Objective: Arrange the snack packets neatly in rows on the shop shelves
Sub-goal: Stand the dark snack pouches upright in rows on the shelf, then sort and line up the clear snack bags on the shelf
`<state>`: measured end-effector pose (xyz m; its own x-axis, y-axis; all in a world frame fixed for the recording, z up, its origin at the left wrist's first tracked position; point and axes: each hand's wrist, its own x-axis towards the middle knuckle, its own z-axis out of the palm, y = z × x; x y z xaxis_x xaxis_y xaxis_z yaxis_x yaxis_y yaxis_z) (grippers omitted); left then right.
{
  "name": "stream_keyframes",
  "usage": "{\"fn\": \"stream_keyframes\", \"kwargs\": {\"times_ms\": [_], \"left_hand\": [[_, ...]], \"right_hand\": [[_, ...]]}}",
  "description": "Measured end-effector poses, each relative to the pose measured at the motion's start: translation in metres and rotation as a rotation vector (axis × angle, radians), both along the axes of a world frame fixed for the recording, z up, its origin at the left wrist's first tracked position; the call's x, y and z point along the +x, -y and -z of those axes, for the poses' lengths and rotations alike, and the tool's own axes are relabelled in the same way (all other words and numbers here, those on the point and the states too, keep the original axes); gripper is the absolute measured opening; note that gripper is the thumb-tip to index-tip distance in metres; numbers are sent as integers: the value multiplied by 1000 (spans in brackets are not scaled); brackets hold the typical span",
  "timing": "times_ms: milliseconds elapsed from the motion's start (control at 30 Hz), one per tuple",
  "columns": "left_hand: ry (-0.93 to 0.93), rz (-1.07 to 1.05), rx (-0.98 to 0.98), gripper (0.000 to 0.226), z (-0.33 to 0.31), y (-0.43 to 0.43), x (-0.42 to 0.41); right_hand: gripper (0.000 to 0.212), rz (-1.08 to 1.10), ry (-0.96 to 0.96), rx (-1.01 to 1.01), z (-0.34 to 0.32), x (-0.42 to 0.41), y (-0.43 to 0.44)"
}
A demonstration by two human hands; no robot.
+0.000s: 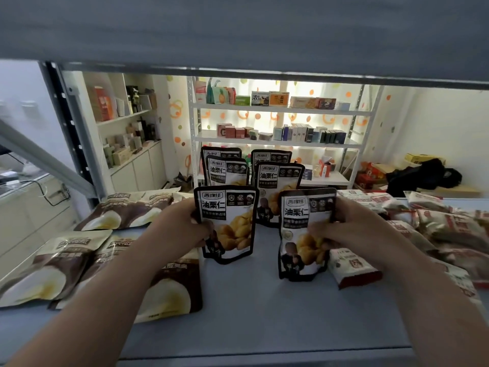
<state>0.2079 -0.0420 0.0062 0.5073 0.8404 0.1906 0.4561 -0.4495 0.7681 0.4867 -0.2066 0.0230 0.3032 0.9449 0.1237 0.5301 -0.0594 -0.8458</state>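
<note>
On the grey shelf (246, 308) stand two rows of black-and-white chestnut packets, upright. My left hand (185, 226) grips the left edge of the front left packet (230, 229). My right hand (344, 229) holds the front right packet (301, 250) by its right side, thumb across its face. Behind them stand more of the same packets, left row (227, 170) and right row (277, 176). Brown-and-cream packets (87, 263) lie flat on the shelf's left side. Red-and-white packets (428, 223) lie piled on the right.
The shelf above (238, 35) hangs low over the packets. A grey upright post (68, 120) and diagonal brace (45, 160) stand at the left. Through the back, white shelves with boxes (277, 102) line the far wall.
</note>
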Motion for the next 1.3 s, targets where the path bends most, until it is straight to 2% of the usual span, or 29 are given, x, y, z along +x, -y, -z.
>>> {"fn": "stream_keyframes", "kwargs": {"times_ms": [133, 367, 600, 667, 733, 800, 867, 1000, 1067, 1133, 1200, 1300], "left_hand": [[-6, -9, 29, 28, -2, 5, 2], [-59, -73, 91, 16, -6, 13, 5], [-114, -69, 165, 18, -8, 21, 3], [-66, -114, 163, 24, -10, 22, -1], [76, -237, 169, 45, -13, 29, -9], [201, -314, 356, 55, -17, 48, -16], [260, -266, 526, 53, -21, 80, -11], [77, 36, 537, 41, -8, 136, 29], [-43, 195, 556, 41, 6, 152, 59], [-64, 302, 543, 45, 18, 159, 92], [-75, 345, 542, 53, 27, 160, 125], [-204, 327, 577, 64, 37, 155, 161]], "right_hand": [[43, 128, 105, 79, 4, -21, -17], [29, 204, 180, 97, 10, -29, -26], [38, 257, 205, 33, 15, -32, -19], [37, 253, 190, 26, 15, -33, -13], [41, 277, 229, 43, 17, -32, -1], [49, 333, 344, 86, 22, -29, 17], [46, 360, 478, 90, 25, -24, 37], [41, 377, 648, 12, 24, -4, 71], [44, 356, 727, -37, 20, 12, 83], [49, 299, 796, -122, 16, 29, 88], [53, 225, 851, -226, 15, 44, 90], [58, 115, 907, -331, 18, 61, 89]]}}
